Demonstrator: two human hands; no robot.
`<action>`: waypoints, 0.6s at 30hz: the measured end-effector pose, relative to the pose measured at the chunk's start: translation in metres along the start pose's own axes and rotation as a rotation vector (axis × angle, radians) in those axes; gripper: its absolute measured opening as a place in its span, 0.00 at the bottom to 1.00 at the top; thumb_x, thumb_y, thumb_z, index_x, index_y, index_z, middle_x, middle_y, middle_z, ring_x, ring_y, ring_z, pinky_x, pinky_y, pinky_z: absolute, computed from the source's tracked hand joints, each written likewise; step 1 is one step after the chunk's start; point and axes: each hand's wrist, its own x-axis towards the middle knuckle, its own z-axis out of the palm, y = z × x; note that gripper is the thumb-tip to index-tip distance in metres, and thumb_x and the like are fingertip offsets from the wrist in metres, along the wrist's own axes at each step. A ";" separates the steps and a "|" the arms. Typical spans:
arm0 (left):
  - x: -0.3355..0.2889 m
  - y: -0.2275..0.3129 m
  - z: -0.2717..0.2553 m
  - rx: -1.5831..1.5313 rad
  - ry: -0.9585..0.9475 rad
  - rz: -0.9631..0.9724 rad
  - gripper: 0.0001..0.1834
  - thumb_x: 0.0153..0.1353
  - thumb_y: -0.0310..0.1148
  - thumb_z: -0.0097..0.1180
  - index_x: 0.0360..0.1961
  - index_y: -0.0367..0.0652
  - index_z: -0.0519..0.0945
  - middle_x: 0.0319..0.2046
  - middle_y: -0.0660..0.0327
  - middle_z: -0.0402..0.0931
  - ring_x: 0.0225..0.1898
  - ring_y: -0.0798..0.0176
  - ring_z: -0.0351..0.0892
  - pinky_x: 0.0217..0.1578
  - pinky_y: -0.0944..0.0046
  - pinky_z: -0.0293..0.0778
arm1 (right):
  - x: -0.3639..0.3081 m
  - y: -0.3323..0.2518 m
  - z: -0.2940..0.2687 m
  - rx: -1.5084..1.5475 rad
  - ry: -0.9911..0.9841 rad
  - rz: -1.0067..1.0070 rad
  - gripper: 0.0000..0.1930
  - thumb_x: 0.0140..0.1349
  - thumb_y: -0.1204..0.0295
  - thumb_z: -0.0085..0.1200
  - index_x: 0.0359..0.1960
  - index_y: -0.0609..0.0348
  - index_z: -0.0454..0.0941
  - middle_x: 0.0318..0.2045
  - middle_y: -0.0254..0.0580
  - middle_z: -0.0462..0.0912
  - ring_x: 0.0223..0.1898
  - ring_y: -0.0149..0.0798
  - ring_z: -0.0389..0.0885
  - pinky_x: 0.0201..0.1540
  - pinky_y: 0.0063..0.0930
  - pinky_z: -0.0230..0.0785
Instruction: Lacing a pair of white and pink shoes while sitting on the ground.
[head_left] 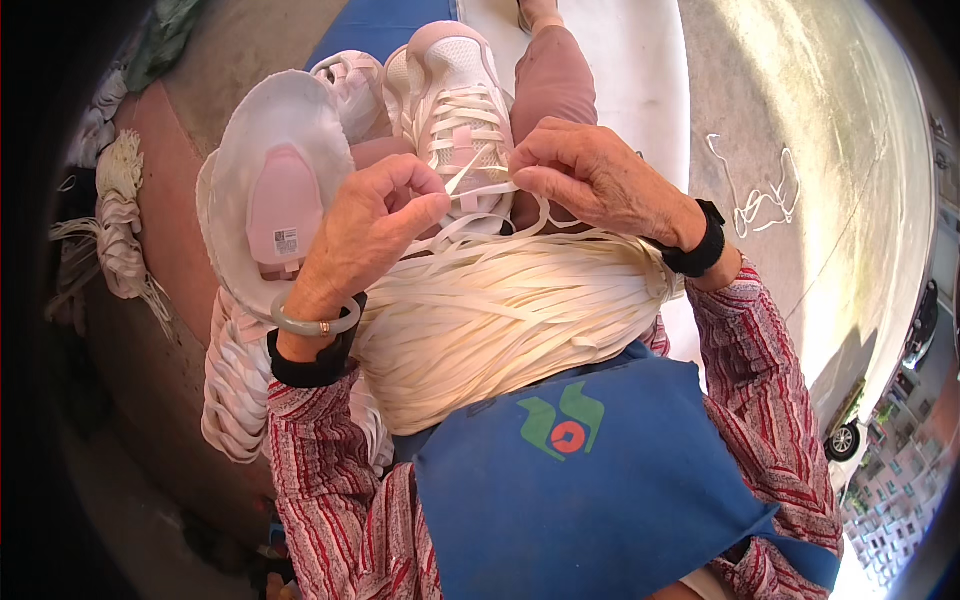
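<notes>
Nearest, a blue apron (610, 500) covers the person's lap, and against its far edge lies a thick bundle of flat cream laces (520, 320); it looks soft and limp, likely to slip and tangle if scooped up loosely, so single strands or the gathered right end seem the better hold. Just beyond, the left hand (375, 215) and right hand (600, 175) face each other, each grip a narrow thumb-and-forefinger pinch on a pale lace (484, 191) that spans between them over the near part of a white-and-pink shoe (457, 75). That lace is probably very light, bendy and slightly slick; a pinch close to its end should control it best. The shoe lies toe far, its mesh upper likely yielding and its sole firmer, so the sole's sides would suit a hold that spares the mesh. Farther left, another pale shoe (352, 85) looks equally light.
</notes>
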 end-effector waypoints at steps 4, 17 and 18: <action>-0.007 0.005 0.005 0.097 0.028 0.051 0.06 0.58 0.29 0.59 0.32 0.38 0.78 0.27 0.68 0.73 0.24 0.76 0.65 0.27 0.73 0.64 | 0.012 0.006 0.009 0.082 0.129 0.152 0.08 0.61 0.73 0.57 0.41 0.59 0.79 0.28 0.41 0.74 0.28 0.38 0.74 0.31 0.29 0.67; -0.011 -0.006 0.012 0.127 0.216 0.214 0.06 0.54 0.25 0.59 0.31 0.35 0.76 0.36 0.66 0.73 0.23 0.77 0.63 0.25 0.73 0.64 | 0.032 0.023 0.030 -0.122 0.314 -0.102 0.06 0.57 0.72 0.54 0.29 0.63 0.76 0.25 0.43 0.75 0.24 0.41 0.75 0.28 0.31 0.68; -0.011 -0.007 0.010 0.122 0.232 0.214 0.06 0.54 0.25 0.59 0.32 0.35 0.76 0.37 0.65 0.73 0.23 0.77 0.64 0.25 0.74 0.64 | 0.032 0.025 0.025 -0.001 0.254 0.008 0.07 0.58 0.72 0.54 0.29 0.64 0.76 0.21 0.41 0.74 0.22 0.36 0.73 0.26 0.28 0.67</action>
